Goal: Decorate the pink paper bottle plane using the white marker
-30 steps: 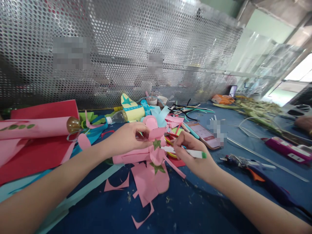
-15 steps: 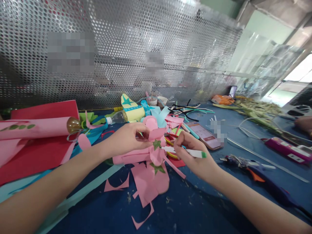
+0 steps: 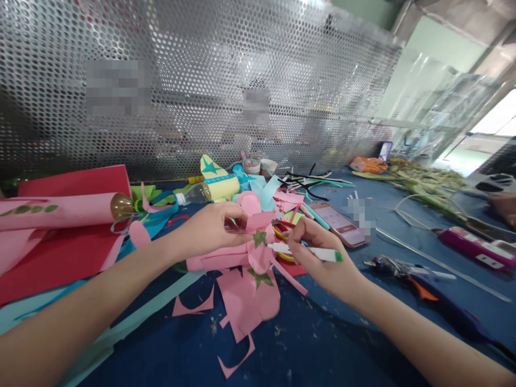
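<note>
Left hand (image 3: pixel 215 228) angled inward, grip pinching a rounded pink paper cutout (image 3: pixel 260 262), right hand (image 3: pixel 316 250) curled opposite, grip pinching a slim white green-ended marker (image 3: pixel 323 254), tip leftward

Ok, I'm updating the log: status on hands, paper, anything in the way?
Left hand touching pink paper, grip unclear. Right hand pinching white marker, tip beside a green star. Looped handles close by, apparently not blocking.

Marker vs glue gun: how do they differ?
The marker is white with a green end; the glue gun is dark blue with an orange trigger. The marker is in the right hand; the glue gun lies on the table. The marker is slimmer than the glue gun. Both are elongated.
</note>
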A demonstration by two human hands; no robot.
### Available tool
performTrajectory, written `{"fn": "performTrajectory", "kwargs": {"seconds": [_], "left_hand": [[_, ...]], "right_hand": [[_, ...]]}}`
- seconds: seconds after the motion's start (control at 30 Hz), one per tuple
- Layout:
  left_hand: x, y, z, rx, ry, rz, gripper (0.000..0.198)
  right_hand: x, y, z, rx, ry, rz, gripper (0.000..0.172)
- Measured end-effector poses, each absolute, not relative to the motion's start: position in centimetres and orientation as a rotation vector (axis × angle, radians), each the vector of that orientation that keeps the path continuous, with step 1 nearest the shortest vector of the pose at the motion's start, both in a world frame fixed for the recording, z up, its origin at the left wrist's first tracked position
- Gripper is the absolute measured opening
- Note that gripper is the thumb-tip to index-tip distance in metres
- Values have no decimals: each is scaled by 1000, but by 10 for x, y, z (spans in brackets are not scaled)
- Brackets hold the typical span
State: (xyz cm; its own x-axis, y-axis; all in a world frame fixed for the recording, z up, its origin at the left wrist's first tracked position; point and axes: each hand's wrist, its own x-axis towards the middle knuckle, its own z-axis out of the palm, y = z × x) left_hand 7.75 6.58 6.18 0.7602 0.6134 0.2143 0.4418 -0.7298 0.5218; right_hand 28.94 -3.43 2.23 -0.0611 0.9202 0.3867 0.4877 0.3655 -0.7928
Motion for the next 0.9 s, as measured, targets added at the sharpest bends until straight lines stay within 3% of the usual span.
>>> {"fn": "performTrajectory", "kwargs": {"seconds": [0.9], "left_hand": [[78, 63, 64, 2506, 833, 501, 12]], "right_hand": [[288, -33, 24, -1274, -1689, 568, 14]]}}
